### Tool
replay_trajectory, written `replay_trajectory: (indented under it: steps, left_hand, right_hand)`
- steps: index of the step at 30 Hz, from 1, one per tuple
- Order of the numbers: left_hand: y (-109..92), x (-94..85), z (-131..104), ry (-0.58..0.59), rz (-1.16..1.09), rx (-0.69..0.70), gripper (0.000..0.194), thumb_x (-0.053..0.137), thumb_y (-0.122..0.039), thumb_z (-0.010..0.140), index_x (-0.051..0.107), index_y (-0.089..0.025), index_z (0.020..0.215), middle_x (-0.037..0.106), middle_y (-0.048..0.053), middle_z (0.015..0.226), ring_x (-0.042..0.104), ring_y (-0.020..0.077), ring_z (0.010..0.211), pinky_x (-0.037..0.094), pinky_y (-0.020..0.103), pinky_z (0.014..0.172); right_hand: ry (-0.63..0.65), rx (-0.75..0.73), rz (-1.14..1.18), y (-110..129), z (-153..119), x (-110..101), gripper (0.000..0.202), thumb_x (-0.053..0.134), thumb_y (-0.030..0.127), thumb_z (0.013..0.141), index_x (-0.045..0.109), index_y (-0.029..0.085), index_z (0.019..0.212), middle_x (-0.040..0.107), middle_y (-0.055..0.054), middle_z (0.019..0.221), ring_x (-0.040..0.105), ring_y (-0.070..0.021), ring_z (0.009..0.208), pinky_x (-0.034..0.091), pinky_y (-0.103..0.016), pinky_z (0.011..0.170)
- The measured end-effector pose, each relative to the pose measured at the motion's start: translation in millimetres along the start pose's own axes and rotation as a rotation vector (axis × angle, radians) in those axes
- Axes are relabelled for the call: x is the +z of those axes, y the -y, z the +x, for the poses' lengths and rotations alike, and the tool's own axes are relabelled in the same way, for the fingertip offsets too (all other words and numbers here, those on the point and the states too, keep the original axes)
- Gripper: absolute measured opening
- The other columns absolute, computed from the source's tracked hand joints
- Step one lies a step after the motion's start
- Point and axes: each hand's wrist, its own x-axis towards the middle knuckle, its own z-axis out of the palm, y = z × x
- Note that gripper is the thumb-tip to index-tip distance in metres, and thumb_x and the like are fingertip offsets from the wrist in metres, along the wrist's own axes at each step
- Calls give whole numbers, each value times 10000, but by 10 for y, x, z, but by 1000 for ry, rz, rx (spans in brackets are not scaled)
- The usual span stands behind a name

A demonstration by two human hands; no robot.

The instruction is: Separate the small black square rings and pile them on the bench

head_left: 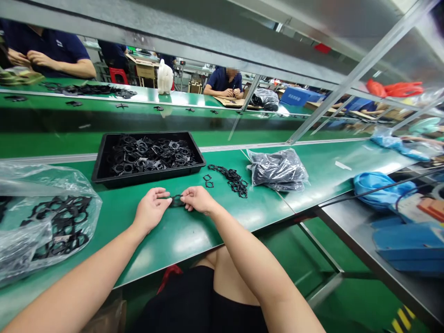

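Between my two hands is a small black ring-shaped part [177,200], just above the green tabletop. My left hand [151,209] pinches its left side, with the other fingers loosely bent. On the opposite side, the fingertips of my right hand [197,200] close on the part. Behind my hands stands a black tray [149,176] heaped with similar black ring-shaped parts [142,152]. Two loose rings [208,181] and a small pile of black rings [236,180] lie to the right of my hands.
A clear plastic bag of black parts [65,226] lies at the left. Another filled plastic bag [277,169] sits right of the pile. A metal bench [367,240] holds blue equipment [409,247]. Black parts line the far belt [166,122]; several people sit beyond. A shelf frame hangs overhead.
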Motion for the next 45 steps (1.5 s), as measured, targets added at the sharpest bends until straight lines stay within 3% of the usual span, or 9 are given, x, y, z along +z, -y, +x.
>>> replay_trajectory:
  steps: [5,10,12,16,24,28,33,39,45]
  left_hand:
    - [86,-121,93,-115,67,81,496,698,-458,686,539,-161,1050,643,91,1037,630,140,742,494,305,725]
    - [98,-143,88,-79,133,67,488,686,-475,692,561,-160,1044,669,57,884,626,153,717,478,293,694]
    - [97,-131,84,-70,160,60,482,683,-475,689,570,-162,1038,671,51,862,623,154,708,476,297,697]
    - [106,-104,103,-76,137,54,471,695,-460,661,581,-158,1005,667,76,936,623,164,761,487,315,737]
    - [84,-55,75,-74,348,102,470,655,-470,701,580,-168,1054,660,66,889,620,173,722,506,317,697]
    - [52,10,143,-53,746,318,430,614,-455,742,613,-172,1066,637,106,1046,631,237,887,499,381,834]
    - [5,177,422,52,1096,549,523,561,-459,796,585,-125,1198,499,176,1347,454,331,1243,361,440,1046]
    - [-28,242,663,237,1288,656,444,462,-471,862,669,-128,1053,652,165,1061,586,312,1003,434,418,924]
    - [-180,68,630,187,1192,689,466,543,-565,793,662,-168,1005,641,106,955,612,244,859,482,339,777]
  right_hand:
    - [-216,-263,223,421,172,-106,342,623,364,803,542,180,1079,674,-36,886,622,-96,583,508,-221,519]
    - [-717,-410,-451,119,141,-265,320,626,291,782,594,165,1075,629,-75,945,597,-174,820,502,-326,777]
    - [-799,-316,-700,-104,102,-343,340,603,285,800,597,155,1114,585,-121,1057,572,-218,935,479,-344,809]
    - [-737,-80,-1004,-329,60,-428,272,514,342,877,636,193,1069,563,-103,1061,563,-210,932,448,-312,798]
    - [-651,-37,-1094,-283,38,-402,255,393,278,937,618,228,1046,573,-76,1017,563,-197,902,425,-298,757]
    - [-641,-58,-1080,-293,15,-393,285,358,242,943,579,221,1121,574,-82,1022,572,-201,900,433,-300,747]
    - [-688,-99,-1006,-303,-12,-412,346,307,220,947,534,225,1209,535,-79,1097,585,-175,844,445,-277,710]
    - [-718,-122,-943,-327,-26,-430,346,317,222,942,550,243,1197,528,-59,1094,582,-157,822,443,-259,704]
    - [-738,-81,-976,-299,-31,-404,250,416,271,917,603,217,1074,549,-80,1023,561,-195,896,436,-289,748]
